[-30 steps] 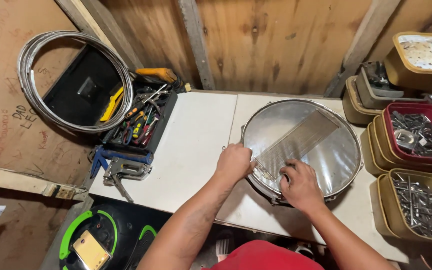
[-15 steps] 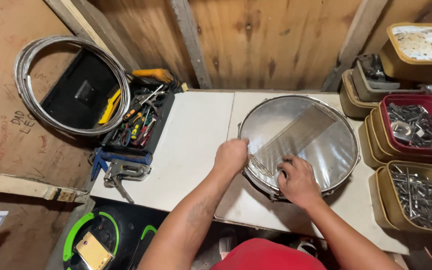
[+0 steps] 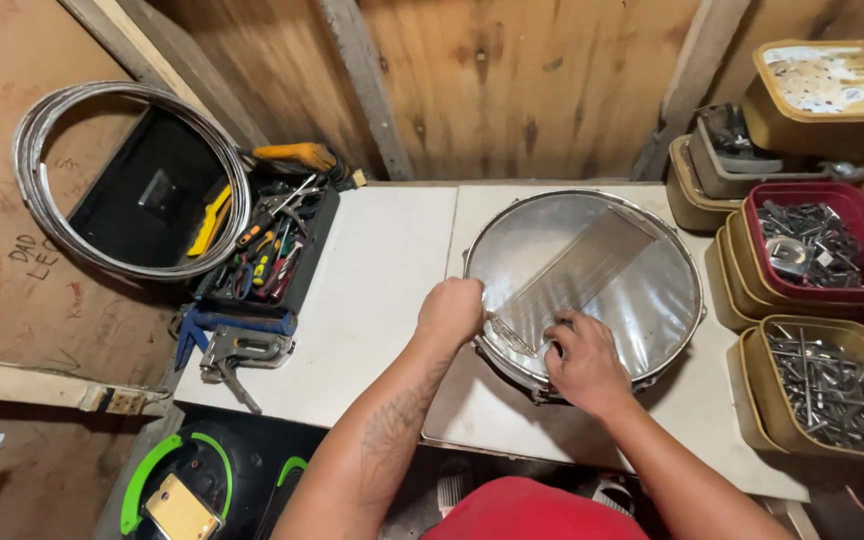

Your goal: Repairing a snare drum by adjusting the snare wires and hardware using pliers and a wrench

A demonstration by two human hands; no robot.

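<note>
drum (image 3: 642, 290): shiny metal rim, glossy translucent skin | snares (image 3: 572, 275): fine metal wires | desk (image 3: 372, 300): smooth matt white | wall (image 3: 512, 90): rough bare wood

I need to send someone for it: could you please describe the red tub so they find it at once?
On the white table, look right of the round drum. Among the stacked tan tubs of metal parts, the red tub is the only red one.
</note>
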